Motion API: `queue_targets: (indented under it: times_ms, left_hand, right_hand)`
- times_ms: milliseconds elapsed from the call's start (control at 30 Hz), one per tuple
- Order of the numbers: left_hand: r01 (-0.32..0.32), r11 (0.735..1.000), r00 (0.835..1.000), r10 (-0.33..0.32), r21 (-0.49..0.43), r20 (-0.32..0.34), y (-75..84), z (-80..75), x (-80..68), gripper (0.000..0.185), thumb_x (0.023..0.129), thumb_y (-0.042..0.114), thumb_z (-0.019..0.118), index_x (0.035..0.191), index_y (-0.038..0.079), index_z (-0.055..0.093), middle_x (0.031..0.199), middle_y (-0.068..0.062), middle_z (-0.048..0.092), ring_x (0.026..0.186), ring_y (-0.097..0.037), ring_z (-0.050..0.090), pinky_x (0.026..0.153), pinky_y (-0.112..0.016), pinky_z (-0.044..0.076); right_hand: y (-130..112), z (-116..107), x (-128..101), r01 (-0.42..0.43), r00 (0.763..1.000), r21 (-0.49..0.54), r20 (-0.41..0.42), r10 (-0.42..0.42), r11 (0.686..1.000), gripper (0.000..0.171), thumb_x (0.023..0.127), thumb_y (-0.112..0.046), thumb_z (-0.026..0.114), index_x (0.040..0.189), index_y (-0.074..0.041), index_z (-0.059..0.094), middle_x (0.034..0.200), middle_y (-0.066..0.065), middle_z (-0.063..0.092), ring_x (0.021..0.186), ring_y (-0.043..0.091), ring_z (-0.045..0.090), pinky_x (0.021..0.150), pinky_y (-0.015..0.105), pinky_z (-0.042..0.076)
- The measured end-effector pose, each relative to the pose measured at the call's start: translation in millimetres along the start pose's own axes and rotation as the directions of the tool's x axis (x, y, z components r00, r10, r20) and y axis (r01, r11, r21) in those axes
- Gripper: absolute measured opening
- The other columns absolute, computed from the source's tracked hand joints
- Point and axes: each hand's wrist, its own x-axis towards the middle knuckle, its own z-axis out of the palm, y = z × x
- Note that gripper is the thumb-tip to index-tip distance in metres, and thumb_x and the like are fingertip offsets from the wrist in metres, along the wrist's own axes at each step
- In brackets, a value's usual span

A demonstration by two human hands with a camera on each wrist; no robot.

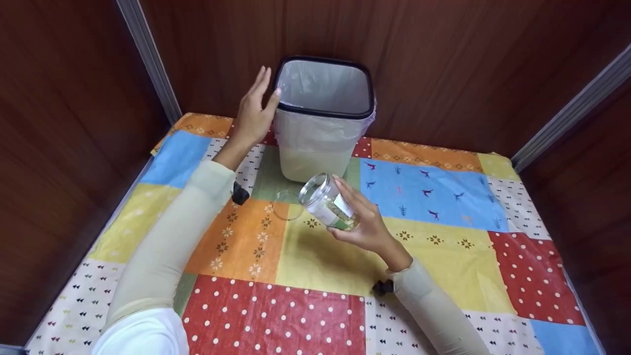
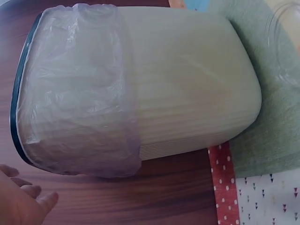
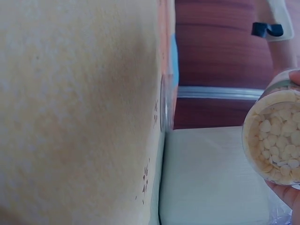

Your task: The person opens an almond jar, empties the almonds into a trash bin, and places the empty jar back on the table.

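Gripping a tilted clear jar point(image 1: 328, 202) of pale pieces above the patchwork cloth point(image 1: 443, 246), the right hand point(image 1: 367, 224) curls around it. Farther back, the left hand point(image 1: 254, 113), fingers straight, touches the bin point(image 1: 320, 148) rim.

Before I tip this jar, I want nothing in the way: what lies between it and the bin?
In the head view, only the clear lid on the tablecloth lies between jar and bin.
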Motion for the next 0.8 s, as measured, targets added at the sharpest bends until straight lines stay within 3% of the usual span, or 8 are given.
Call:
queue_targets:
  times_ms: [333, 800]
  left_hand:
    - [0.029, 0.996, 0.992, -0.040, 0.086, 0.123, -1.1, 7.1, 11.8, 0.066, 0.108, 0.042, 0.043, 0.161, 0.010, 0.023, 0.170, -0.001, 0.010, 0.153, -0.009, 0.013, 0.121, -0.019, 0.008]
    - [-0.015, 0.988, 0.980, -0.016, 0.153, 0.199, 2.4, 12.1, 22.9, 0.063, 0.110, 0.039, 0.034, 0.161, 0.006, 0.018, 0.171, -0.003, 0.007, 0.153, -0.009, 0.010, 0.120, -0.018, 0.006]
  right_hand:
    - [-16.2, -0.5, 10.5, 0.006, 1.000, 0.007, -0.027, -0.005, 1.000, 0.098, 0.053, 0.005, 0.094, 0.138, 0.019, 0.046, 0.147, 0.034, 0.046, 0.134, 0.044, 0.049, 0.110, 0.041, 0.045]
    - [-0.4, -2.9, 0.0, -0.009, 1.000, -0.022, -0.006, 0.009, 1.000, 0.098, 0.066, -0.015, 0.093, 0.149, 0.005, 0.045, 0.157, 0.018, 0.043, 0.141, 0.035, 0.045, 0.112, 0.046, 0.042]
